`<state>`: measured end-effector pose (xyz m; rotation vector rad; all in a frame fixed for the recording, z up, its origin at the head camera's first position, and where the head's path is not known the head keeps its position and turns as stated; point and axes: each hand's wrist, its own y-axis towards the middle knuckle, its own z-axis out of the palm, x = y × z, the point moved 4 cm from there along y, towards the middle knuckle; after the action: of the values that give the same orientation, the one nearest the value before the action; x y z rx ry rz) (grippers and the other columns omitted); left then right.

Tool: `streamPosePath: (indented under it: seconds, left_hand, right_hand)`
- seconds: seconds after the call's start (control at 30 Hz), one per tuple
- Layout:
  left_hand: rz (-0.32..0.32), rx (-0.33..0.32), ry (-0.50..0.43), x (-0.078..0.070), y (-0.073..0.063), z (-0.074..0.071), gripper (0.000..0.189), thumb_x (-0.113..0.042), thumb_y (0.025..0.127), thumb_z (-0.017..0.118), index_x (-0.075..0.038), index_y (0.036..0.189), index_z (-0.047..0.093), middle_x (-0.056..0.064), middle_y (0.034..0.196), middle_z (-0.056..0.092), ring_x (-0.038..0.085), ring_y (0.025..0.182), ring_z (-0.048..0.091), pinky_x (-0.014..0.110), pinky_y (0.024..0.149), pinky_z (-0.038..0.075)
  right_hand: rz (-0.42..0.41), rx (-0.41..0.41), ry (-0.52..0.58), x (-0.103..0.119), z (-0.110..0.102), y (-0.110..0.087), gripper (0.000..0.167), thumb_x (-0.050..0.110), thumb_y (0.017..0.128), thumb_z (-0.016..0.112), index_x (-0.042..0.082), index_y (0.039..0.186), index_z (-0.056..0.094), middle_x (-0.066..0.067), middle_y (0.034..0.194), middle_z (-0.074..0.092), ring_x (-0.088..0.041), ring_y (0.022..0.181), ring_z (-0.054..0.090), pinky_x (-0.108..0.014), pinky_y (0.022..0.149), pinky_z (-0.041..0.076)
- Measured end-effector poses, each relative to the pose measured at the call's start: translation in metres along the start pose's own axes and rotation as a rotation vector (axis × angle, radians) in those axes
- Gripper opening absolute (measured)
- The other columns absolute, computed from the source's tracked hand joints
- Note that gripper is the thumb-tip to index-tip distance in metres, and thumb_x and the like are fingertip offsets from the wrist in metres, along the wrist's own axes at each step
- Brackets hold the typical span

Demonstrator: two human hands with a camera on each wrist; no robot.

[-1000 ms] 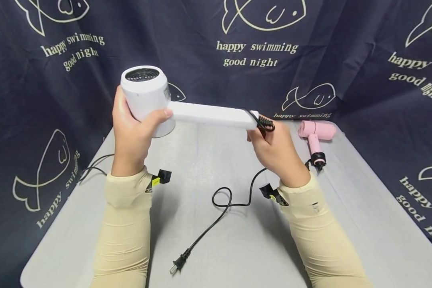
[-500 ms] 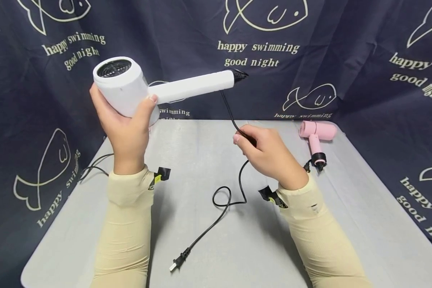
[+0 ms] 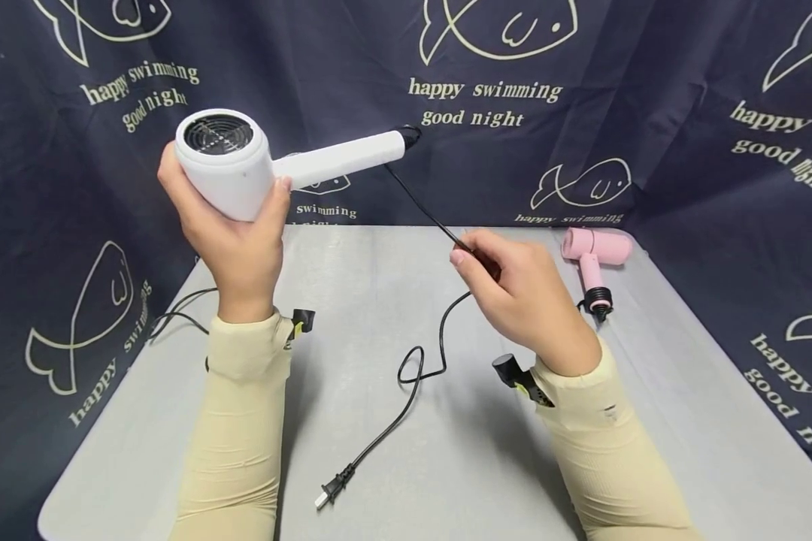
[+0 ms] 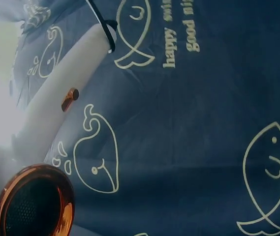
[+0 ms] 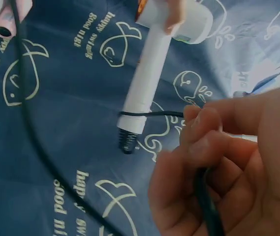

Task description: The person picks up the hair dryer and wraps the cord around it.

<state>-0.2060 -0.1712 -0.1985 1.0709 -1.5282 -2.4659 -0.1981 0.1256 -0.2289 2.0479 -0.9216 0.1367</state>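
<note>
In the head view my left hand [image 3: 233, 255] grips the barrel of a white hair dryer [image 3: 233, 180], thumb at the base of its handle. The dryer is held up above the table, grille upward, its handle [image 3: 345, 159] pointing right. My right hand [image 3: 524, 293] pinches the black power cord [image 3: 422, 204] between thumb and fingers. From there the cord runs taut to the handle's end, where a turn of it crosses the handle [image 5: 147, 78] in the right wrist view. A copper-coloured outlet ring [image 4: 65, 211] and a small switch [image 4: 70, 100] show in the left wrist view.
On the grey table [image 3: 365, 421] the cord's slack makes a loop and ends in a two-pin plug [image 3: 334, 487] near the front. A pink hair dryer [image 3: 595, 248] lies at the back right, cord wound on its handle. Another black cord [image 3: 183, 315] lies left. Dark printed curtains [image 3: 487, 165] surround the table.
My left hand has carried the dryer up and to the left, swinging its handle upward. My right hand has come away from the handle's end, drawing out a stretch of cord.
</note>
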Motion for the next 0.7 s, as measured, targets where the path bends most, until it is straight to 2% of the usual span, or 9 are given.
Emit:
streamPosePath:
  seconds: [0.17,0.23,0.3,0.4,0.5,0.6,0.7]
  left_hand:
    - [-0.013,0.099,0.085,-0.003,-0.001,0.002,0.076,-0.004,0.067,0.084,0.0,0.136,0.054,-0.003,0.128,0.063,0.013,0.116,0.058,0.029,0.102,0.043]
    - [-0.033,0.15,0.116,-0.002,-0.002,0.003,0.073,-0.005,0.067,0.084,-0.003,0.135,0.056,-0.004,0.126,0.065,0.012,0.111,0.059,0.028,0.096,0.044]
    - [-0.072,0.198,0.123,-0.002,-0.002,0.004,0.072,-0.005,0.067,0.084,-0.008,0.134,0.059,-0.005,0.123,0.067,0.012,0.107,0.06,0.027,0.093,0.044]
    - [-0.119,0.28,0.121,0.0,-0.003,0.006,0.072,-0.004,0.067,0.084,-0.011,0.134,0.06,-0.003,0.121,0.068,0.013,0.103,0.06,0.027,0.089,0.045]
    - [-0.138,0.369,0.129,0.001,-0.004,0.007,0.074,-0.005,0.067,0.086,-0.011,0.136,0.06,0.0,0.121,0.069,0.012,0.103,0.06,0.027,0.088,0.044]
    - [-0.124,0.446,0.157,0.003,-0.006,0.008,0.075,-0.009,0.066,0.087,-0.011,0.137,0.06,0.0,0.122,0.069,0.012,0.104,0.06,0.028,0.088,0.044]
    - [-0.114,0.502,0.181,0.005,-0.008,0.008,0.077,-0.015,0.066,0.088,-0.015,0.138,0.06,-0.004,0.121,0.069,0.011,0.101,0.06,0.028,0.085,0.042]
  right_hand:
    - [-0.112,-0.101,-0.02,0.009,-0.014,0.001,0.012,0.013,0.103,0.062,0.007,0.104,0.072,0.003,0.077,0.062,-0.007,0.067,0.053,-0.018,0.065,0.041]
    - [-0.135,-0.156,-0.017,0.008,-0.02,0.002,0.013,0.012,0.102,0.063,0.005,0.105,0.074,0.0,0.083,0.065,-0.006,0.071,0.052,-0.018,0.067,0.041]
    - [-0.144,-0.223,-0.014,0.01,-0.026,0.003,0.012,0.01,0.101,0.065,0.002,0.102,0.075,-0.004,0.082,0.065,-0.006,0.072,0.048,-0.019,0.068,0.038]
    - [-0.135,-0.316,0.006,0.015,-0.035,0.005,0.01,0.005,0.098,0.067,-0.001,0.098,0.075,-0.005,0.07,0.052,-0.004,0.067,0.039,-0.02,0.064,0.03]
    - [-0.112,-0.39,0.034,0.02,-0.042,0.006,0.009,0.0,0.096,0.068,-0.004,0.096,0.076,-0.006,0.065,0.042,-0.004,0.066,0.035,-0.021,0.063,0.027]
    - [-0.071,-0.438,0.049,0.016,-0.046,0.006,0.011,0.001,0.097,0.067,-0.006,0.097,0.076,-0.005,0.068,0.048,-0.003,0.066,0.037,-0.02,0.062,0.028]
    - [-0.012,-0.477,0.071,0.006,-0.05,0.006,0.014,0.004,0.098,0.066,-0.006,0.098,0.076,0.001,0.075,0.056,-0.003,0.065,0.043,-0.02,0.061,0.033]
